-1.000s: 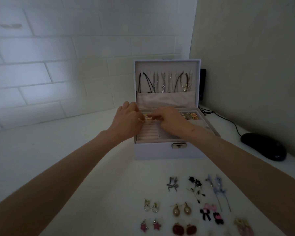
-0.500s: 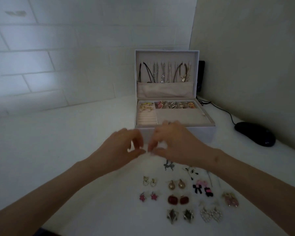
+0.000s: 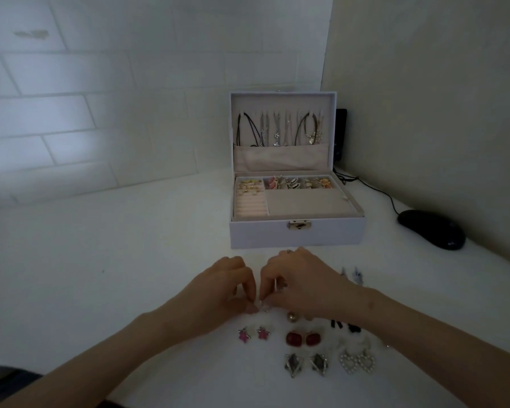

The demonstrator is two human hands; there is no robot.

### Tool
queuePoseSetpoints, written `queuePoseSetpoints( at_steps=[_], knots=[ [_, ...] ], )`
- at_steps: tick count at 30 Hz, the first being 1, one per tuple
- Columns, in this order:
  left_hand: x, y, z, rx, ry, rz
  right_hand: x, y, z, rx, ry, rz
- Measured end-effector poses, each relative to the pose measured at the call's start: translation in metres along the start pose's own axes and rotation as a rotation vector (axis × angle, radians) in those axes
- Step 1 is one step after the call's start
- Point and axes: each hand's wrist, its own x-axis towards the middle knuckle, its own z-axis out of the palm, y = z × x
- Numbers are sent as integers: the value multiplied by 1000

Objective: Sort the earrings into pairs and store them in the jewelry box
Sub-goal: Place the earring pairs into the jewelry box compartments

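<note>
Dim, bluish; light patch on left wall [image 3: 71, 148]; edges bowed; small earrings perhaps slightly blurred.

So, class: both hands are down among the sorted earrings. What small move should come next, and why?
Probably lift the small pale earrings together: left hand and right hand each pinch at them, and the jewelry box stands open behind.

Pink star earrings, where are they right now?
In the head view, the pink star earrings lie on the table, left of the red earrings and just nearer the camera than the left hand.
</note>
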Motion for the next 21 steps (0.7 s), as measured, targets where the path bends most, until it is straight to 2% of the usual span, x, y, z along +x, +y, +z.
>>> queuePoseSetpoints(
  at_steps=[3, 6, 11, 14, 21],
  knots=[
    [3, 2, -8, -50, 77, -20, 1, 2, -9, 182, 48, 45],
    [14, 5, -23, -141, 154, -48, 7, 4, -23, 248, 129, 93],
    [40, 0, -49, -139, 308, -46, 27, 10, -47, 394, 250, 169],
    [59, -10, -60, -137, 319, -107, 40, 16, -58, 529, 259, 192],
    [101, -36, -74, -175, 322, -262, 76, 46, -68, 582, 279, 271]
  ],
)
